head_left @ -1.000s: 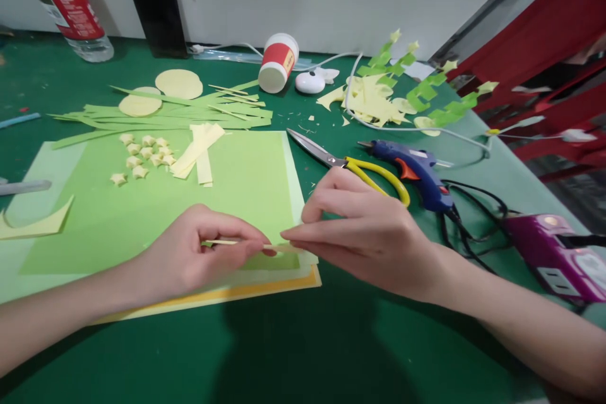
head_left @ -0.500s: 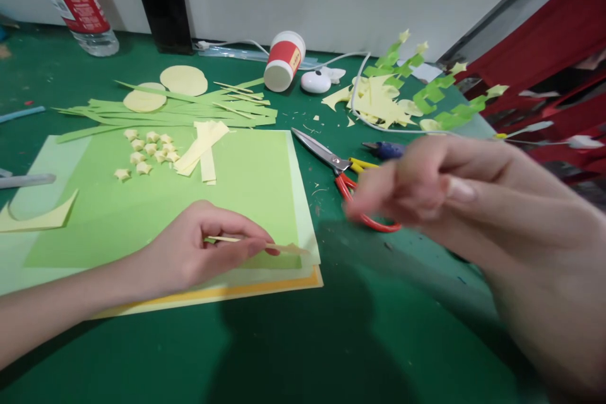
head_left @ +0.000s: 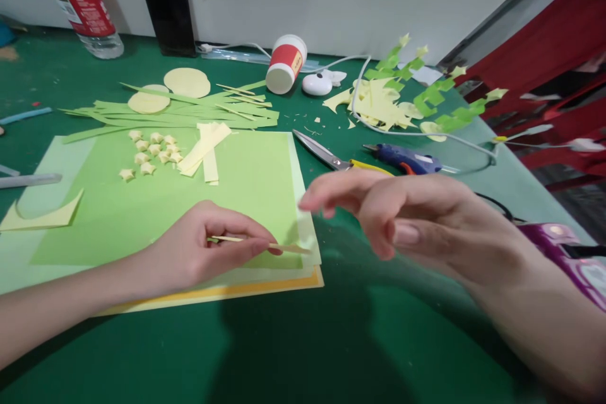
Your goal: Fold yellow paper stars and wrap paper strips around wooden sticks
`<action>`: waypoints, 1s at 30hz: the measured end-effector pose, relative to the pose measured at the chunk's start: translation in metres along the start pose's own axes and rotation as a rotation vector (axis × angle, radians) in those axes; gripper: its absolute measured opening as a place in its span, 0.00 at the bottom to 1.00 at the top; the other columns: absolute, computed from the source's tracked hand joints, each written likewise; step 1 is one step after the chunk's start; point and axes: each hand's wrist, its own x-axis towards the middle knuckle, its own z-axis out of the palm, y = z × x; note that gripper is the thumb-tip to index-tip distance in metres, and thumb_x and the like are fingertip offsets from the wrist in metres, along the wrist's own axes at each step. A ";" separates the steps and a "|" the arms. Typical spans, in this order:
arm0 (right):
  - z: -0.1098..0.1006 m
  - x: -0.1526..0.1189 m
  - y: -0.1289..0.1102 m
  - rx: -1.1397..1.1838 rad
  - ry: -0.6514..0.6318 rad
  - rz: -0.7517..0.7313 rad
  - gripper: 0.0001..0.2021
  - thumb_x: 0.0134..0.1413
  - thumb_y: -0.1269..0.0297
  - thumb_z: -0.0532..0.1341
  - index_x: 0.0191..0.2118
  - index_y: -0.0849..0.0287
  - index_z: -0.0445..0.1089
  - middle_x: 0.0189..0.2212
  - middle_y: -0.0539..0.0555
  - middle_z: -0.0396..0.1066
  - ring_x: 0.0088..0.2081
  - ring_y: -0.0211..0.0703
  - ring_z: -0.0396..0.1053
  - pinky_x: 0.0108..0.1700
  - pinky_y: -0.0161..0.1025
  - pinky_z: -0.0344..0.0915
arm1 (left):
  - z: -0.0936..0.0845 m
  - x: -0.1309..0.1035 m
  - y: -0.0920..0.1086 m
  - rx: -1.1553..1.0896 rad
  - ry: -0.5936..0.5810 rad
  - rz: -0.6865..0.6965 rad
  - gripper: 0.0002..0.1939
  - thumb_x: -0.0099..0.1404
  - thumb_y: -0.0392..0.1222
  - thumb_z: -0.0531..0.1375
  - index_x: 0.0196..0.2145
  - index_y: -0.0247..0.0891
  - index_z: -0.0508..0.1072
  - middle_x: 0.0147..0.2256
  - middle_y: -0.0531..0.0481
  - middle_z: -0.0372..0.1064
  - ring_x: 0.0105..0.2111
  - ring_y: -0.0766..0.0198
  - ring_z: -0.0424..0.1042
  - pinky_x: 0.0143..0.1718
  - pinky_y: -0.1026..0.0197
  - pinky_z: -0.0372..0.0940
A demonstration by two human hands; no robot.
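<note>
My left hand (head_left: 220, 243) rests over the stacked paper and pinches a narrow pale yellow paper strip (head_left: 293, 248), whose end sticks out to the right past the fingertips. My right hand (head_left: 402, 214) hovers to the right of the sheets, fingers apart and holding nothing. It covers the handles of the scissors (head_left: 322, 150). Several folded paper stars (head_left: 154, 148) sit on the green sheet (head_left: 142, 221), beside a few crossed cream strips (head_left: 206, 148). A cut yellow paper scrap (head_left: 42, 214) lies at the sheet's left.
Green paper strips (head_left: 189, 115) and yellow discs (head_left: 187, 83) lie behind the sheets. Further back are a paper cup (head_left: 286, 63), a white earbud case (head_left: 317, 83), a water bottle (head_left: 89, 12) and yellow scraps (head_left: 379, 101). A blue glue gun (head_left: 407, 158) lies beyond my right hand.
My right hand has moved left and slightly down, and its curled fingers have opened out, uncovering the glue gun. The left hand keeps its pinch on the strip, nearly still.
</note>
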 end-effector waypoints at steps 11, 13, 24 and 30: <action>0.005 0.007 0.008 -0.721 0.039 0.078 0.07 0.54 0.70 0.55 0.30 0.61 0.70 0.14 0.45 0.61 0.15 0.27 0.50 0.17 0.30 0.46 | 0.000 0.001 -0.001 0.027 -0.035 0.007 0.13 0.60 0.38 0.53 0.33 0.32 0.76 0.14 0.57 0.54 0.14 0.75 0.43 0.14 0.69 0.42; 0.004 0.008 0.006 -0.680 0.189 0.103 0.08 0.54 0.69 0.55 0.28 0.60 0.69 0.18 0.47 0.66 0.17 0.29 0.56 0.19 0.29 0.51 | 0.000 0.000 -0.001 0.032 -0.037 0.017 0.13 0.60 0.38 0.53 0.33 0.32 0.76 0.16 0.55 0.59 0.15 0.75 0.45 0.14 0.69 0.42; -0.003 0.008 0.000 0.125 0.175 0.281 0.12 0.58 0.65 0.42 0.24 0.55 0.50 0.09 0.40 0.36 0.11 0.31 0.36 0.12 0.30 0.46 | -0.002 -0.005 0.007 0.073 0.112 0.037 0.11 0.58 0.39 0.54 0.32 0.34 0.77 0.12 0.58 0.55 0.14 0.75 0.44 0.13 0.70 0.41; 0.005 0.008 0.005 -0.490 0.359 0.164 0.06 0.50 0.66 0.58 0.24 0.60 0.66 0.14 0.44 0.46 0.17 0.30 0.43 0.17 0.32 0.43 | -0.002 -0.011 0.010 0.144 0.237 0.087 0.10 0.57 0.38 0.55 0.29 0.36 0.77 0.12 0.58 0.54 0.13 0.75 0.44 0.12 0.69 0.39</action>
